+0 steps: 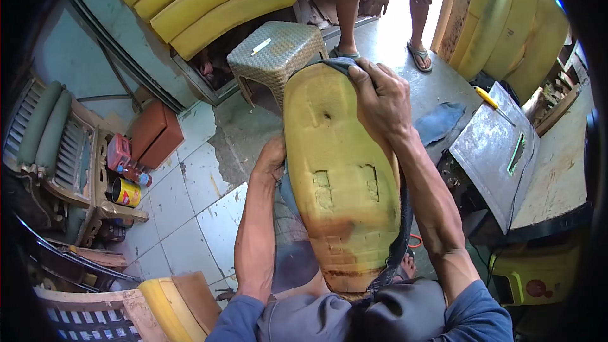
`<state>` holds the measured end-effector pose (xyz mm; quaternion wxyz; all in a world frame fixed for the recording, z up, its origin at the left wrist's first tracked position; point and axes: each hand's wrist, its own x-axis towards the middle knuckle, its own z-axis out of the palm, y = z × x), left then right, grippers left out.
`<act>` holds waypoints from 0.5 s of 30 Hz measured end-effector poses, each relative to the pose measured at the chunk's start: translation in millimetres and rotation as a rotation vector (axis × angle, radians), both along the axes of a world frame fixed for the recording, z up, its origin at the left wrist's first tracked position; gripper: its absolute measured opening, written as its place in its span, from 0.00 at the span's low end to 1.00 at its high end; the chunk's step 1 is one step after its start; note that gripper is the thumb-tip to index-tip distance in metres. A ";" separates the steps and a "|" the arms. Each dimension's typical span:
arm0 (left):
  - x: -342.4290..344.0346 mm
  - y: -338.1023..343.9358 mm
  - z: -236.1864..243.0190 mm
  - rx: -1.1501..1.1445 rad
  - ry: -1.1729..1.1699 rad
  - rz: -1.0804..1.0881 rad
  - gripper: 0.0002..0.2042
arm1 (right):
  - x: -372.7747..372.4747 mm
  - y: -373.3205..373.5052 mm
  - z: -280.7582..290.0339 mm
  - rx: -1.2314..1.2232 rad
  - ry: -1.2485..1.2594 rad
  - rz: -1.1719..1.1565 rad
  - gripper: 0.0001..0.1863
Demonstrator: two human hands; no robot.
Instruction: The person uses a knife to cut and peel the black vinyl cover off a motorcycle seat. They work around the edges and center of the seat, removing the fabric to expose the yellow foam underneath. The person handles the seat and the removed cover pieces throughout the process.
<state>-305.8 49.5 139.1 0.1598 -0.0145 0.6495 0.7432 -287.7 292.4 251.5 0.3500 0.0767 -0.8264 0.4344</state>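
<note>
A long yellow foam pad [342, 133], shaped like a motorcycle seat, lies lengthwise over my lap. Its face has small cut recesses, a dark hole and brown stains toward the near end. Dark blue fabric [400, 259] runs along its right side and also shows at the far end. My right hand [385, 95] is closed on the fabric at the far right edge, thumb toward the foam. At the left edge, my left hand [271, 155] is curled round the pad's side, with most of its fingertips hidden.
Beyond the pad stands a woven-pattern stool [275, 47] with a small pale stick on it. Another person sits beyond, legs [351, 6] and hands showing. A yellow-handled screwdriver [494, 102] lies on a metal sheet [491, 152] at right. Yellow cushions [221, 6] are stacked far left.
</note>
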 end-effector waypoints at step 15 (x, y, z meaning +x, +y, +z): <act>119.4 0.6 -31.6 -0.875 0.416 0.384 0.25 | -8.1 0.6 -8.3 -0.050 -0.283 -0.041 0.22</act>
